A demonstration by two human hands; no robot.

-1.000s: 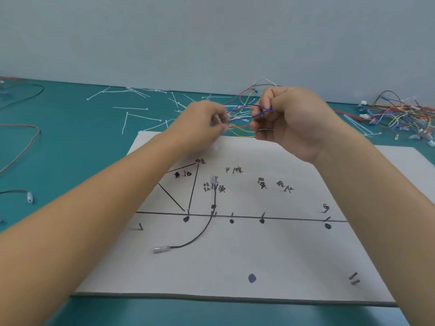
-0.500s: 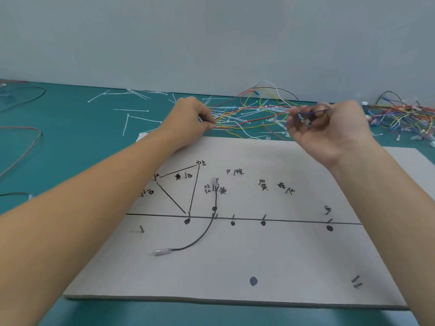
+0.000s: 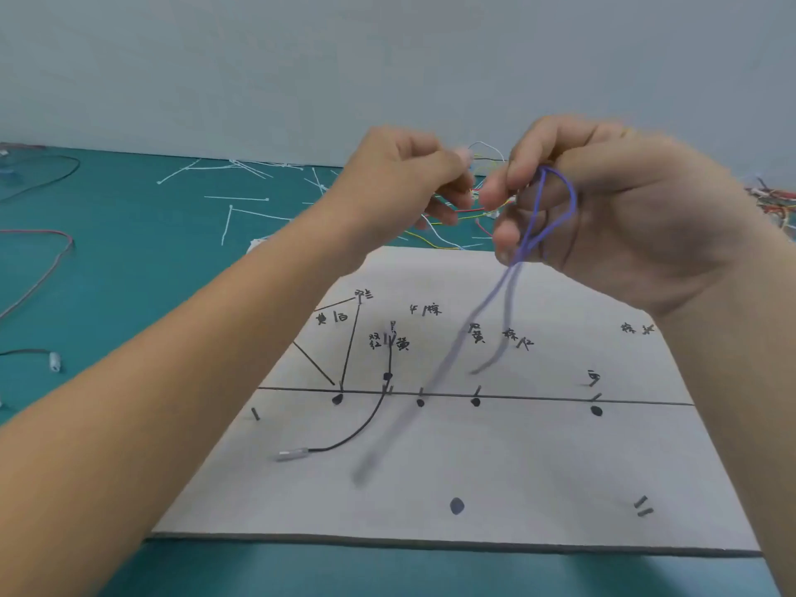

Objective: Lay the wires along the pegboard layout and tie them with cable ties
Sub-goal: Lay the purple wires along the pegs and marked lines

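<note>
A grey pegboard (image 3: 495,480) lies on the teal table, marked with black lines, dots, handwritten labels and small pegs. One black wire (image 3: 366,428) with a grey end plug lies along its drawn curve. My right hand (image 3: 603,209) is raised above the board's far edge and grips a folded purple wire (image 3: 534,234), whose two ends hang blurred toward the board. My left hand (image 3: 405,183) hovers close beside it with fingers curled; whether it pinches a wire is hidden. A pile of coloured wires (image 3: 469,217) lies behind the hands.
White cable ties (image 3: 241,209) are scattered on the teal table (image 3: 129,273) at the back left. Loose dark cables (image 3: 38,273) lie at the far left, one with a white plug (image 3: 54,361). More coloured wires (image 3: 775,204) sit at the far right. A pale wall stands behind.
My right hand has lifted the purple wire clear of the pile, and its ends now dangle over the board. Both hands have come together and risen nearer the camera.
</note>
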